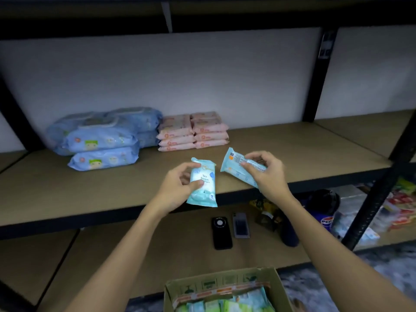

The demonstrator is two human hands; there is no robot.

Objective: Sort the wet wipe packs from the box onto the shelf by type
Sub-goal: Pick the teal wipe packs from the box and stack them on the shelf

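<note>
Fingers of the left hand [177, 188] pinch a teal pack [202, 183] upright over the shelf's [292, 149] front edge, while the right hand [267, 174] grips a second pack [234, 165], tilted, just beside it. Behind them the board lies bare out to the right post, with blue packs [101, 140] and pink packs [193, 131] stacked at the back left. Below, the box [222, 287] holds more teal and green packs.

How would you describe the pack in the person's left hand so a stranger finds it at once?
Start at the shelf with blue and pink stacks. Over its front edge, the left hand grips a pale turquoise wipe pack, printed front showing; the right hand's pack shows its back label.
</note>
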